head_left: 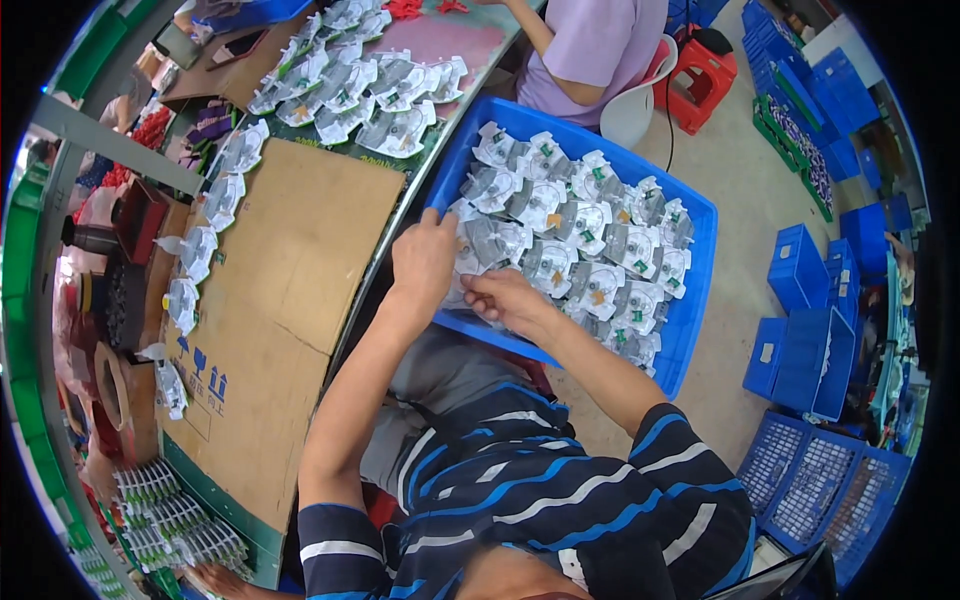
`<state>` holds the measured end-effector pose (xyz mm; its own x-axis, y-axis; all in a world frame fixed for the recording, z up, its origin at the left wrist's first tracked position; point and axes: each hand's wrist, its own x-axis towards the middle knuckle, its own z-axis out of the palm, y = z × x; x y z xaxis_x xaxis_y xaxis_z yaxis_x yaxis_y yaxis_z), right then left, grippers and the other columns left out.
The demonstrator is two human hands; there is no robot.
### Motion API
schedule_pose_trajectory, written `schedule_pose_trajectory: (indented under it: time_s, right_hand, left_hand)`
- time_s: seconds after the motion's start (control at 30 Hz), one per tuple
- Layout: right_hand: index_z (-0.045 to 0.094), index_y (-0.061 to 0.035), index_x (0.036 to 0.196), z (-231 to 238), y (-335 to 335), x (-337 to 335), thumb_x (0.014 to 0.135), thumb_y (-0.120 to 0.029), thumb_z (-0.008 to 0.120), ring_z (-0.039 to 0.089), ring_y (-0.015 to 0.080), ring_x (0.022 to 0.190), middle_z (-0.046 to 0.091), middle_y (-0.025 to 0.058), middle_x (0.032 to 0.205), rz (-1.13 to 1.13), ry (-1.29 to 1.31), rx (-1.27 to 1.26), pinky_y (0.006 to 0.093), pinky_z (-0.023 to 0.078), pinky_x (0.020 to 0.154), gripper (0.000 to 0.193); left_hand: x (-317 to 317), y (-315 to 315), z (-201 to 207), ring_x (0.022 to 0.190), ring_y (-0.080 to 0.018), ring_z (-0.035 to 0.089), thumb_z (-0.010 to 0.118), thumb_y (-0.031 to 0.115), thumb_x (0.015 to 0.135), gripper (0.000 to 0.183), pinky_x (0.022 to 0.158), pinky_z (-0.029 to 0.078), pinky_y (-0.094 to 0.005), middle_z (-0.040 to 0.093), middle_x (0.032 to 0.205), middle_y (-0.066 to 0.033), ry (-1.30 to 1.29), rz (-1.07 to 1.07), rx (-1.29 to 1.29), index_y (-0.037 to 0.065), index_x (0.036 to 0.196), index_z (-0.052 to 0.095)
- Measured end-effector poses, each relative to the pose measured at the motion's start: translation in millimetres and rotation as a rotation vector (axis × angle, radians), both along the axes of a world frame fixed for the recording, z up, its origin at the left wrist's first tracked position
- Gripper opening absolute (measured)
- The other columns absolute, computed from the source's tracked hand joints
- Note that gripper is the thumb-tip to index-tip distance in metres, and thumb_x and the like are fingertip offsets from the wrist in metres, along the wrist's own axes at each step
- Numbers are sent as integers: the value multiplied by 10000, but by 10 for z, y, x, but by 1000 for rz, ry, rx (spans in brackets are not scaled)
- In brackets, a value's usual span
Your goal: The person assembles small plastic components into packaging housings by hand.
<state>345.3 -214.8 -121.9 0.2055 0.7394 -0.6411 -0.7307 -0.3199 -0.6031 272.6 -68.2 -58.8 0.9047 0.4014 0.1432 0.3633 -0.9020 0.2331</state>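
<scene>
A blue plastic bin [700, 290] stands at my right, filled with rows of clear plastic housings [590, 225] bearing small green or orange pieces. At its near left corner my left hand [424, 258] is closed on the edge of a clear housing [464, 262]. My right hand [508, 302] pinches the lower side of the same housing, thumb and forefinger together. That housing is partly hidden by my fingers and blends with the ones behind it, so its full outline cannot be made out.
On my left, cardboard [290, 270] covers the workbench, with a line of clear housings [198, 250] along its far edge. More housings [340, 85] crowd the bench's back. A co-worker in a lilac shirt [600, 50] sits beyond the bin. Blue crates [815, 355] stand at right.
</scene>
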Motion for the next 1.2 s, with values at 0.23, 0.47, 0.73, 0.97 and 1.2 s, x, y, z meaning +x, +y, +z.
schedule_pose_trajectory:
  time_s: [0.23, 0.47, 0.73, 0.97, 1.2]
  right_hand:
    - [645, 6, 917, -391, 370, -71, 925, -78, 598, 594, 115, 620, 648, 59, 789, -334, 317, -34, 206, 439, 472, 96]
    - [611, 31, 1019, -629, 671, -125, 952, -76, 566, 658, 185, 814, 681, 101, 957, -446, 527, 207, 281, 564, 731, 135]
    - [637, 4, 1059, 774, 517, -296, 958, -203, 592, 557, 97, 554, 629, 58, 725, 102, 131, 227, 208, 384, 422, 235]
    - [657, 15, 1059, 1155, 2380, -1218, 958, -240, 591, 627, 133, 630, 679, 74, 801, 563, -863, 473, 252, 481, 524, 282]
    - [697, 31, 905, 977, 3415, -2260, 885, -319, 627, 668, 371, 789, 684, 223, 826, 603, -1405, 502, 452, 512, 722, 357]
  left_hand:
    - [359, 50, -125, 806, -316, 690, 687, 76, 753, 330, 647, 576, -374, 614, 1039, -158, 184, -33, 116, 32, 1071, 607]
    - [-496, -140, 429, 833, -370, 664, 599, 69, 840, 359, 673, 556, -434, 598, 1114, -182, -192, -13, -234, 32, 1194, 556]
    - [-2574, 62, 779, 777, -116, 630, 533, 125, 992, 178, 666, 515, -240, 637, 899, -51, -484, 661, -966, 39, 1134, 598]
    - [-4294, 919, 376, 594, -154, 625, 566, 236, 965, 521, 458, 473, -255, 575, 798, -103, -935, 1305, -584, -90, 1304, 342]
    - [-4795, 1486, 362, 468, -128, 568, 471, 320, 997, 505, 378, 412, -241, 602, 672, -74, -915, 1425, -711, -59, 1327, 416]
